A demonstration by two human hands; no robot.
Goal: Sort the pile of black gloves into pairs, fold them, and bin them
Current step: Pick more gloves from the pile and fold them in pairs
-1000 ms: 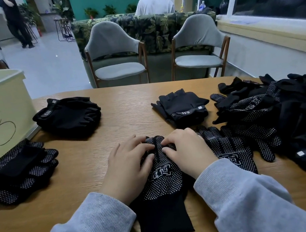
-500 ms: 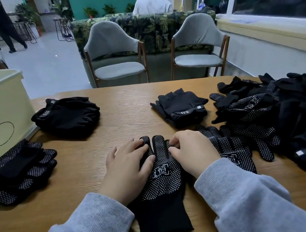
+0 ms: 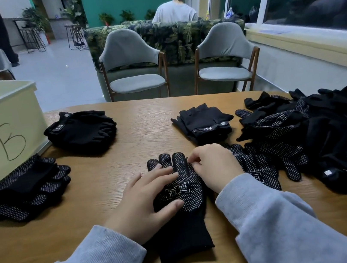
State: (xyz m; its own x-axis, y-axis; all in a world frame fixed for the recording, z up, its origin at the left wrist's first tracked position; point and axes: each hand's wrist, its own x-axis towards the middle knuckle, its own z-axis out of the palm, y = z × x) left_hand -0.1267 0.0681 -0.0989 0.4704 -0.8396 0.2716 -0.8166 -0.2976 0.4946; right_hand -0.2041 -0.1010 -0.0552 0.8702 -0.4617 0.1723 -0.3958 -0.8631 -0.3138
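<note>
Here, a dotted glove point(image 3: 182, 188) lies flat on the table point(image 3: 144, 122), cuff toward the person. The left hand point(image 3: 144, 205) presses its palm with straight fingers; the right hand point(image 3: 215, 166) pinches its fingertips. Bare wood stretches leftward; a glove pile point(image 3: 330, 130) crowds the right.

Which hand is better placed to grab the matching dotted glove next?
Right hand: the loose dotted glove lies just beside it, while the left hand presses flat on the centre glove.
</note>
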